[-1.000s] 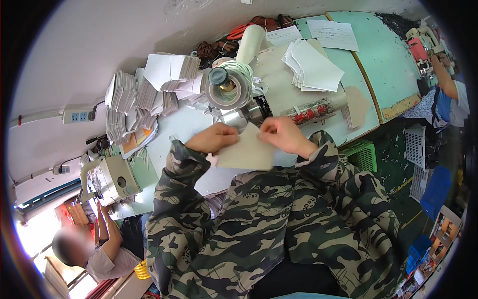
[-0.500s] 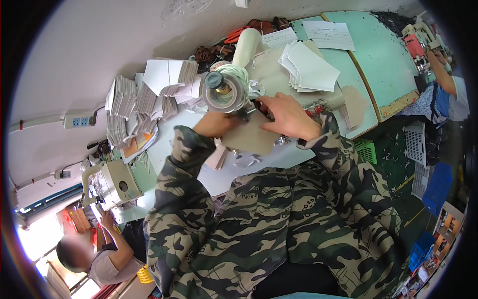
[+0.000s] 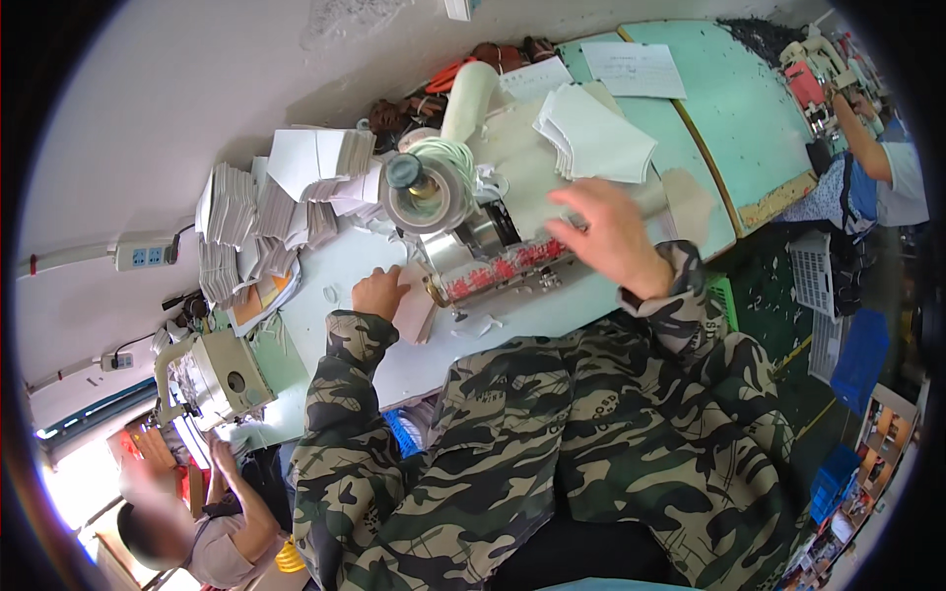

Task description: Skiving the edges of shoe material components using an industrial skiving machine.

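Note:
A sewing machine (image 3: 468,258) stands in front of me, its lower arm marked in red. On its top sits a round clear holder (image 3: 429,189) with pale green cord wound about it. Left of the machine, my left hand (image 3: 378,293) lies low over the table, fingers apart, touching or very near the edge of a small stack of pinkish-beige pieces (image 3: 416,317). Its fingertips are partly hard to make out. My right hand (image 3: 616,241) is raised over the machine's right end, thumb and fingers spread, holding nothing.
Stacks of white cut pieces (image 3: 229,212) crowd the left by the wall. Further white sheets (image 3: 596,133) lie beyond the machine. Co-workers sit at machines at far left and far right. A grey crate (image 3: 813,276) stands on the floor at right.
The beige piece under both hands at the machine is gone from there. My left hand has moved left and down to the small stack; my right hand has shifted right, its fingers spreading.

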The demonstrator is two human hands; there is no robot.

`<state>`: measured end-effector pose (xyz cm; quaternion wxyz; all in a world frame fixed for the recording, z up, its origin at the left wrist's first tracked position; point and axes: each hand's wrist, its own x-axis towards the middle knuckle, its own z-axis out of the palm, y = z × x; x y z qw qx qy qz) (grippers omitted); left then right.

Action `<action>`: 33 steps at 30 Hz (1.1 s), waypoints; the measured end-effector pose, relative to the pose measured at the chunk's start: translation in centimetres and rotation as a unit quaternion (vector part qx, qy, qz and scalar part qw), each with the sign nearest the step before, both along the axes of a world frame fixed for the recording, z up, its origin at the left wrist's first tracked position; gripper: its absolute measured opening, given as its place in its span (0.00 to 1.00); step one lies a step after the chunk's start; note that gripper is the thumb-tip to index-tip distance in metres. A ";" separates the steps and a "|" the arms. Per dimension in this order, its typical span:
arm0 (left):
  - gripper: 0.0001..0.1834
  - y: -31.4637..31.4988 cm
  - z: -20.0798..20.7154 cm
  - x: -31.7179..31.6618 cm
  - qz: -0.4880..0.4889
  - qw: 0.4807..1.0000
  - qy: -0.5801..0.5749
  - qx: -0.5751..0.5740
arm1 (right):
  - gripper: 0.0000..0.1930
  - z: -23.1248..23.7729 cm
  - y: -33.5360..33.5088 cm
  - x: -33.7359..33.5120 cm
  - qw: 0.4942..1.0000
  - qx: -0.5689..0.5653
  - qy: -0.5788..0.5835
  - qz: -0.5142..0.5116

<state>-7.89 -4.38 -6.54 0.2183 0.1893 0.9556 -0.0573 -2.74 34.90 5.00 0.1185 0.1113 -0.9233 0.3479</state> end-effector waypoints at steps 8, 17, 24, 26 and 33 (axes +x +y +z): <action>0.13 -1.0 0.8 0.9 -0.117 0.965 0.211 0.101 | 0.15 -2.1 -3.9 1.8 0.969 -0.134 -0.171 0.117; 0.12 6.3 14.2 -1.5 0.101 0.843 -0.378 0.370 | 0.14 -1.6 -3.5 0.8 0.959 -0.152 -0.208 0.116; 0.14 8.8 11.7 -2.6 0.146 0.865 -0.341 0.338 | 0.17 -1.6 -3.8 -0.6 0.982 -0.080 -0.117 0.127; 0.14 10.0 11.6 -2.8 0.139 0.867 -0.343 0.332 | 0.18 -2.3 -3.9 -1.4 0.989 -0.015 -0.054 0.134; 0.14 11.7 13.0 -2.8 0.075 0.910 -0.283 0.295 | 0.19 -2.7 -3.9 -3.3 0.969 0.102 -0.150 0.166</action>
